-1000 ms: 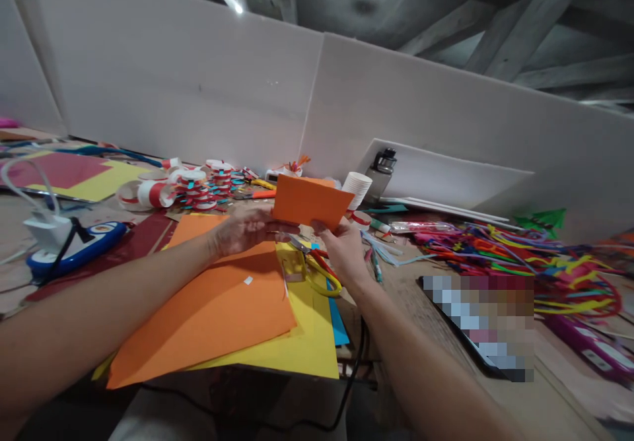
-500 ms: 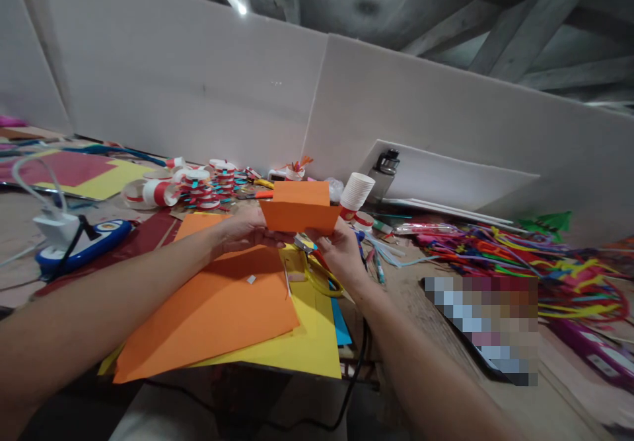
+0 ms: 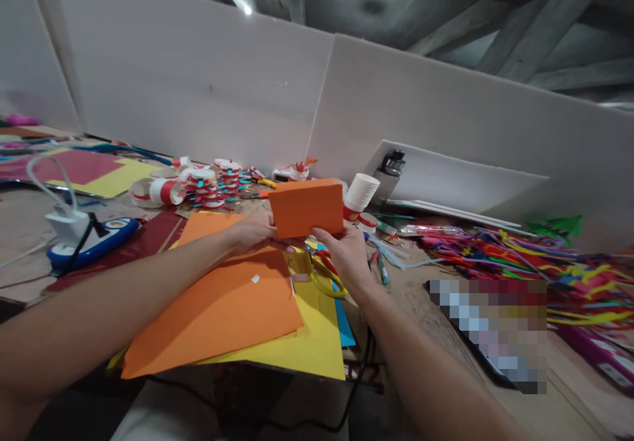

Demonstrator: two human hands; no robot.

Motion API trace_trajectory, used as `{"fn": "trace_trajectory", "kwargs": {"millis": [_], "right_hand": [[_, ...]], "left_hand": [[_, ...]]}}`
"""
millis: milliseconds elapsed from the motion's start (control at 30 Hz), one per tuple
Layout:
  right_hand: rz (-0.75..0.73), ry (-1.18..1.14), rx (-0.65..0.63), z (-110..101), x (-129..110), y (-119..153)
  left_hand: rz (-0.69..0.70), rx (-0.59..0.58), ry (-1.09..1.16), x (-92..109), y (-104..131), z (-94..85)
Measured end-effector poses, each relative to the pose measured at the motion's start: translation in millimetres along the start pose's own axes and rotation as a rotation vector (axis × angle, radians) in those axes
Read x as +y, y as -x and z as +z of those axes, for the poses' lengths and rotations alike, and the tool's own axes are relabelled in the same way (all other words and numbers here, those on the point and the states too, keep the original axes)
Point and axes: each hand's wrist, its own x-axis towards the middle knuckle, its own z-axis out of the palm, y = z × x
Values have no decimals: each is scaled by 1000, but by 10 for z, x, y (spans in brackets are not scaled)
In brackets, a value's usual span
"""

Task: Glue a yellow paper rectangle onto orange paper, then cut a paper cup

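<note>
A folded piece of orange paper (image 3: pixel 307 208) is held up in front of me between both hands. My left hand (image 3: pixel 255 231) grips its lower left edge, the fingers partly behind it. At its lower right edge, my right hand (image 3: pixel 347 249) pinches it, thumb on the near face. Below lie a large orange sheet (image 3: pixel 218 315) with a small white scrap (image 3: pixel 255 278) on it, and yellow sheets (image 3: pixel 317 335) underneath. Yellow-handled scissors (image 3: pixel 329 286) rest on the yellow paper, partly hidden by my right hand.
White paper cups (image 3: pixel 361 191) stand stacked behind my right hand. Cut red-and-white cup rings (image 3: pixel 203 187) are piled at back left. A blue power strip (image 3: pixel 94 246) lies left; a pixelated device (image 3: pixel 488 335) and colourful pipe cleaners (image 3: pixel 515 256) lie right. White boards (image 3: pixel 198 78) wall off the back.
The orange paper has gone from a spread, angled fold to a flatter, closed shape with its near face upright. My right thumb now presses on the front. The view has shifted slightly.
</note>
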Motion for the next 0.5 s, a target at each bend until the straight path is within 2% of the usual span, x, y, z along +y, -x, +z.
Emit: {"fn": "trace_trajectory", "kwargs": {"millis": [167,367,500], "right_hand": [[61,114,91,-2,-60,0],[26,126,140,-29,-65,-32],[20,115,125,-34,-31,-27]], "left_hand": [[54,14,44,11,20,61],[149,-163,132,56,55,96],[201,-47,-20,10,40,127]]}}
